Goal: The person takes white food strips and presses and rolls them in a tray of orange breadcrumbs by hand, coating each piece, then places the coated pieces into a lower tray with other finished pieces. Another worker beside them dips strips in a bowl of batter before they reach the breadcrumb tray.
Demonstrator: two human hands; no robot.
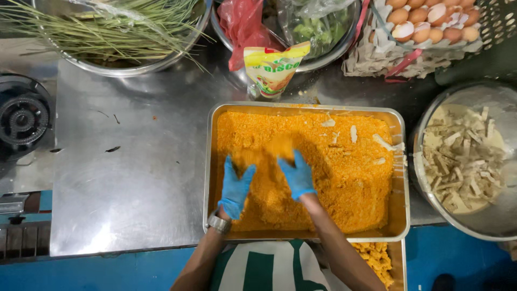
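clearly both gloved hands work in the orange crumbs [323,172] filling the metal tray [401,215] on the steel bench [129,178]: the left hand [236,186] and right hand [297,175] each have their grip cupped loosely, scooping crumbs over a blurred piece between them. judging by this, the coating step is under way; next calls for pressing and turning gently.

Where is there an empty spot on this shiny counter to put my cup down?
The big bare patch of steel counter lies left of the crumb tray, below the bowl of green stalks and right of the gas burner. The back and right are crowded: sauce pouch, egg carton, bowl of battered strips.
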